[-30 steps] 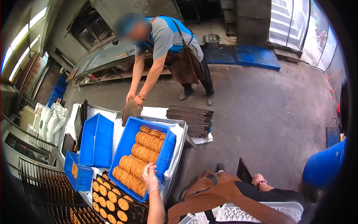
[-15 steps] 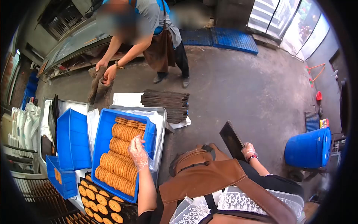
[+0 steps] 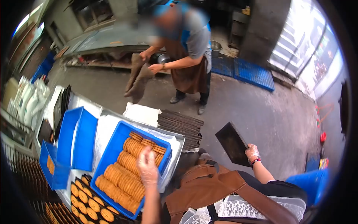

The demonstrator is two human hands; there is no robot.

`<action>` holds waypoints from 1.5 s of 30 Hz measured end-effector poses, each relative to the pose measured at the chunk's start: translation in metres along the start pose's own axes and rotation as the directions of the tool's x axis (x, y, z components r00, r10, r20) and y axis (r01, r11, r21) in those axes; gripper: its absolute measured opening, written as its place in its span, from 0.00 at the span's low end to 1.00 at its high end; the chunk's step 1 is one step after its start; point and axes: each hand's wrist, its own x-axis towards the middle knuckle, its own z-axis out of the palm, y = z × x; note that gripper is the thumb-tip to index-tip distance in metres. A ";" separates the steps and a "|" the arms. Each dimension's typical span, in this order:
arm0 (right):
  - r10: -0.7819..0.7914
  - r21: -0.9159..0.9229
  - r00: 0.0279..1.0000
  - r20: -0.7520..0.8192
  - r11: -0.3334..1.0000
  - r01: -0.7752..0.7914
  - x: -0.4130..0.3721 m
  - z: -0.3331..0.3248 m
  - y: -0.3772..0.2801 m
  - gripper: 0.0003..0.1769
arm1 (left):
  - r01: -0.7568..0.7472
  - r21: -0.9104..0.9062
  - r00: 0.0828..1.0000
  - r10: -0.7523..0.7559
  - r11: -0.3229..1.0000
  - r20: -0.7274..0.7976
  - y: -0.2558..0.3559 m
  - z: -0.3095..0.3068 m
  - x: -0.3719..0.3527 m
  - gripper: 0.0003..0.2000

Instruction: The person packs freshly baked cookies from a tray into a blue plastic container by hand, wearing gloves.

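My left hand point(image 3: 148, 168) hovered open over brittle-looking biscuits point(image 3: 126, 164) at the desk's point(image 3: 180, 140) near edge; my right hand point(image 3: 253, 152) gripped a stiff tray's point(image 3: 231, 143) corner.

Left hand point(image 3: 148, 168) is over the biscuit-filled blue crate point(image 3: 108, 156). It is blocked at 9 o'clock by an upright blue crate point(image 3: 84, 140), at 1 o'clock by stacked trays point(image 3: 181, 128), and at 7 o'clock by a biscuit tray point(image 3: 86, 199). Right hand point(image 3: 252, 152) grips a dark tray point(image 3: 232, 143), with open concrete floor point(image 3: 268, 112) from 12 to 3 o'clock. A co-worker point(image 3: 190, 48) stands well apart at 12 o'clock.
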 end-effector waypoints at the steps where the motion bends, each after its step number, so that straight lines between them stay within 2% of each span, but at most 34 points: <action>1: -0.010 0.003 0.998 0.059 1.000 0.010 0.023 0.008 0.001 0.14 | -0.146 0.084 0.988 0.149 0.986 -0.037 0.049 0.001 0.013 0.19; 2: -0.051 -0.060 0.994 0.092 0.997 0.057 0.047 0.015 -0.001 0.14 | -0.258 -0.121 0.964 0.248 0.958 -0.094 0.097 0.001 0.023 0.21; 3: -0.074 -0.093 0.989 0.126 0.992 0.086 0.068 0.017 -0.009 0.14 | -0.512 -0.116 0.848 0.479 0.851 -0.226 0.168 0.010 0.029 0.28; 4: -0.092 -0.121 0.983 0.158 0.986 0.111 0.087 0.019 -0.016 0.15 | -0.714 -0.064 0.699 0.703 0.698 -0.133 0.208 -0.021 0.040 0.38; 8: -0.193 -0.173 0.947 0.256 0.955 0.241 0.164 0.040 -0.031 0.17 | -0.724 0.092 0.649 0.721 0.683 -0.244 0.217 -0.015 0.035 0.37; 11: -0.223 -0.231 0.932 0.285 0.928 0.292 0.178 0.057 -0.026 0.16 | -0.733 0.176 0.609 0.750 0.657 -0.260 0.231 -0.006 0.042 0.35; 12: -0.268 -0.273 0.915 0.301 0.896 0.351 0.180 0.075 -0.023 0.16 | -0.756 0.194 0.580 0.777 0.625 -0.244 0.238 -0.006 0.056 0.35; 13: -0.328 -0.339 0.897 0.296 0.842 0.420 0.215 0.069 -0.028 0.15 | -0.776 0.205 0.542 0.797 0.597 -0.267 0.240 0.004 0.067 0.34; 15: -0.165 -0.330 0.866 0.471 0.878 0.347 0.235 0.076 -0.016 0.11 | -0.778 0.269 0.520 0.823 0.567 -0.230 0.254 -0.008 0.073 0.33; 16: -0.576 -0.248 0.707 0.409 0.676 0.694 0.255 0.106 0.040 0.10 | -0.802 0.309 0.464 0.858 0.512 -0.220 0.270 -0.015 0.086 0.32; 17: -0.625 -0.325 0.722 0.296 0.645 0.692 0.261 0.115 0.043 0.10 | -0.823 0.359 0.373 0.896 0.440 -0.241 0.283 -0.019 0.099 0.32; 18: -0.581 -0.245 0.728 0.365 0.694 0.677 0.275 0.114 0.047 0.11 | -0.834 0.405 0.288 0.922 0.374 -0.257 0.293 -0.025 0.104 0.31; 19: -0.729 -0.201 0.672 0.133 0.644 0.738 0.292 0.146 0.070 0.06 | -0.841 0.439 0.217 0.941 0.316 -0.261 0.307 -0.028 0.110 0.31; 20: -0.775 -0.317 0.611 0.162 0.546 0.776 0.309 0.159 0.078 0.07 | -0.843 0.471 0.141 0.951 0.260 -0.274 0.318 -0.029 0.116 0.30; 21: -0.736 -0.158 0.603 0.308 0.585 0.795 0.341 0.158 0.088 0.11 | -0.842 0.498 0.063 0.955 0.208 -0.291 0.328 -0.030 0.121 0.30; 22: -0.765 -0.171 0.588 0.262 0.563 0.809 0.378 0.148 0.023 0.11 | -0.835 0.523 -0.001 0.949 0.173 -0.315 0.331 -0.028 0.125 0.29; 23: -0.693 -0.212 0.670 0.268 0.635 0.742 0.404 0.123 -0.013 0.07 | -0.828 0.534 -0.030 0.936 0.173 -0.351 0.325 -0.020 0.121 0.29; 24: -0.577 -0.268 0.756 0.310 0.710 0.652 0.392 0.094 -0.029 0.06 | -0.819 0.530 0.000 0.924 0.219 -0.382 0.311 -0.009 0.113 0.28; 26: -0.249 -0.362 0.861 0.443 0.829 0.427 0.268 0.074 -0.016 0.13 | -0.792 0.521 0.138 0.925 0.318 -0.355 0.293 -0.003 0.083 0.27; 28: -0.263 -0.321 0.876 0.404 0.856 0.405 0.254 0.054 -0.032 0.15 | -0.786 0.531 0.125 0.922 0.317 -0.366 0.290 0.005 0.080 0.26; 31: -0.167 -0.334 0.886 0.433 0.883 0.330 0.247 0.044 -0.029 0.16 | -0.786 0.523 0.138 0.919 0.329 -0.370 0.290 0.009 0.076 0.24; 33: -0.154 -0.335 0.890 0.429 0.888 0.315 0.242 0.037 -0.026 0.17 | -0.807 0.505 0.115 0.922 0.304 -0.371 0.293 0.019 0.091 0.23; 40: -0.134 -0.376 0.883 0.449 0.869 0.323 0.219 0.040 -0.003 0.18 | -0.874 0.420 0.092 0.932 0.244 -0.350 0.294 0.048 0.139 0.20; 43: -0.079 -0.353 0.885 0.458 0.898 0.263 0.216 0.064 0.013 0.18 | -0.878 0.422 0.089 0.944 0.224 -0.317 0.298 0.047 0.146 0.18; 45: -0.063 -0.318 0.894 0.443 0.922 0.223 0.204 0.049 -0.004 0.17 | -0.881 0.425 0.080 0.950 0.209 -0.303 0.298 0.048 0.150 0.17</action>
